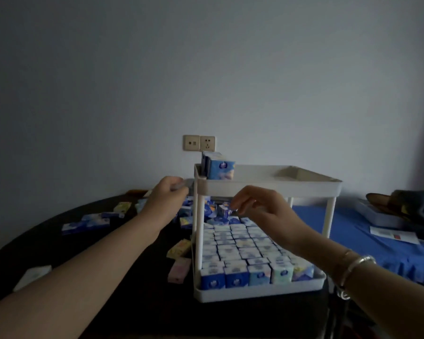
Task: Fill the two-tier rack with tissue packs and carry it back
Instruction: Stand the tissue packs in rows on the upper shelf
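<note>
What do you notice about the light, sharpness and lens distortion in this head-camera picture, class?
Head view: dim, bluish light, so the dark round table is nearly black; the white two-tier plastic rack stands out brightest; the left hand is slightly blurred; wide-angle bending curves the table edge and stretches both forearms; a dark shadow runs down the wall's right edge.

Your rack (267, 184): smooth matt white plastic. Your tissue packs (235, 277): glossy printed film wrap. Table (123, 302): dark and matt; your bangle (357, 263): shiny metal.
</note>
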